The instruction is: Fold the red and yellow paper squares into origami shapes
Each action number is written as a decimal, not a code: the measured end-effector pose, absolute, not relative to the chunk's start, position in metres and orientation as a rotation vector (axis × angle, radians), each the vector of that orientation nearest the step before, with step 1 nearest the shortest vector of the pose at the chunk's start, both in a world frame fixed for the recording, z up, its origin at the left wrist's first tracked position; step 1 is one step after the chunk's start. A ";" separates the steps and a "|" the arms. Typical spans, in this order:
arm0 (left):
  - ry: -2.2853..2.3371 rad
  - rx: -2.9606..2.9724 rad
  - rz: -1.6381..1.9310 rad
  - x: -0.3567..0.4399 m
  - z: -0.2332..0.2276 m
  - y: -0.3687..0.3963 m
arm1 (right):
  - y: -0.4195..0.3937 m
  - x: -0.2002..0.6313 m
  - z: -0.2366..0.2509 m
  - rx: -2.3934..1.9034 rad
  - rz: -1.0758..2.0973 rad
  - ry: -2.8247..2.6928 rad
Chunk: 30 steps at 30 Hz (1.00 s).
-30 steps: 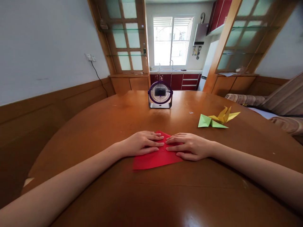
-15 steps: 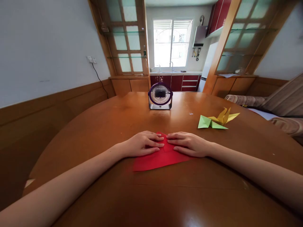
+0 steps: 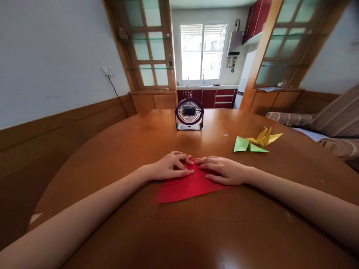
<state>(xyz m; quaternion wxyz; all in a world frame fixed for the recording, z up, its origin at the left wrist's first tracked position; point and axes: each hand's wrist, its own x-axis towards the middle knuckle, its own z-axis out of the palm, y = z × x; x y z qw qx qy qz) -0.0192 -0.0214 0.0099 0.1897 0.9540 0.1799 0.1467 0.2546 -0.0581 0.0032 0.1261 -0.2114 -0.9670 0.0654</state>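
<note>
The red paper point(image 3: 188, 186) lies flat on the desk point(image 3: 117, 149) at centre frame. The left hand point(image 3: 171, 170), fingers curled, and the right hand point(image 3: 221, 170), fingers flat, press its upper edge; neither grip encloses it. Fingertips nearly meet.

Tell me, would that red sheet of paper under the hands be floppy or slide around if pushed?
The red folded paper sheet lies thin and flat, so it is likely light and floppy. The glossy wooden table looks slick, so it may slide unless the left hand and right hand pin it.
</note>
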 end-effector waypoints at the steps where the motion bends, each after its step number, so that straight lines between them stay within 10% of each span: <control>1: 0.518 2.679 0.406 -0.019 0.011 -0.022 | -0.058 0.254 0.004 -0.621 0.202 -2.819; 30: 0.530 2.628 0.357 -0.020 0.009 -0.021 | -0.057 0.271 0.008 -0.353 0.139 -2.748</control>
